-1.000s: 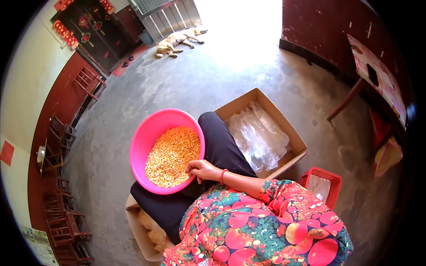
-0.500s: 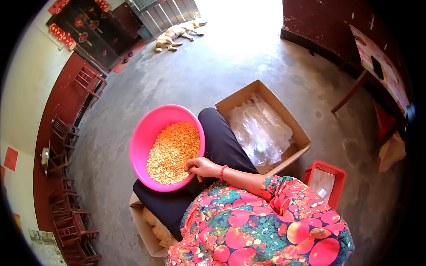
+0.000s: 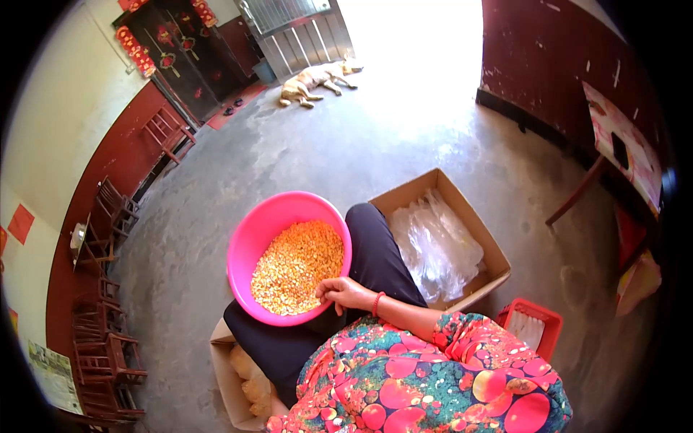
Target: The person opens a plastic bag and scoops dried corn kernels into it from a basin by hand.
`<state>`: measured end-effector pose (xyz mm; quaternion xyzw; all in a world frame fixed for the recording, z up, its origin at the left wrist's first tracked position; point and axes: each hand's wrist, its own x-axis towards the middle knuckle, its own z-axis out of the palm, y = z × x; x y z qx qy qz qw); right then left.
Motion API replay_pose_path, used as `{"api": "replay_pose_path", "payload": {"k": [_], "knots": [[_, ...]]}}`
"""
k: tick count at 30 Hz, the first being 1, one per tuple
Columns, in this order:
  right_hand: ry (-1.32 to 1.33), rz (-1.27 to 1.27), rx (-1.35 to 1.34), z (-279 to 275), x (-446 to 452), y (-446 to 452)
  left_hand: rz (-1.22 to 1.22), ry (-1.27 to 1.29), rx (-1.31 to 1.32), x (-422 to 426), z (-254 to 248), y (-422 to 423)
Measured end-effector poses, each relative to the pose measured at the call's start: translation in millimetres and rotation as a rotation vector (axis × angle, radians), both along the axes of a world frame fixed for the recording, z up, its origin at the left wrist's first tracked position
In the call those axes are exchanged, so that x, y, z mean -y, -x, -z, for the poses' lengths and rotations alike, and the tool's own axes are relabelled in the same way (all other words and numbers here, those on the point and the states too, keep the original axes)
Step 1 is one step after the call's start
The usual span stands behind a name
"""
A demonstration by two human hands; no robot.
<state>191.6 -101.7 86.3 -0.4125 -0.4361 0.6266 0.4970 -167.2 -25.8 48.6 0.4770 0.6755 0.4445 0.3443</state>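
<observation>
A pink basin [image 3: 249, 238] holding orange-yellow corn kernels [image 3: 299, 267] is on my lap, tilted a little. At its near right rim is my right hand [image 3: 346, 294], with a red bead bracelet at the wrist. Its fingers are curled together over the edge of the kernels; whatever is between them is too small to make out. Beside my left leg, a cardboard box [image 3: 222, 364] contains yellowish bagged contents [image 3: 249, 379]. Just a sliver of skin from my left hand or wrist [image 3: 277, 405] shows by that box, and its fingers are hidden.
An open cardboard box [image 3: 480, 289] of clear plastic bags [image 3: 437, 249] stands by my right leg. Near it is a red basket [image 3: 552, 335]. A dog [image 3: 314, 81] lies by the metal gate. Wooden chairs [image 3: 108, 353] line the left wall; a table [image 3: 624, 141] stands right.
The whole view has shifted, so the room, basin and boxes appear lower and further right. My right hand stays curled at the basin's rim. A bit of skin now shows by the left box.
</observation>
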Motion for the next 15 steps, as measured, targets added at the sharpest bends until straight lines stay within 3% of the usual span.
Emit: {"api": "replay_pose_path", "payload": {"k": [15], "knots": [[-0.011, -0.053, 0.039, 4.4, -1.7, -1.6, 0.038, 0.128, -0.027, -3.3, 21.2, -17.1]]}}
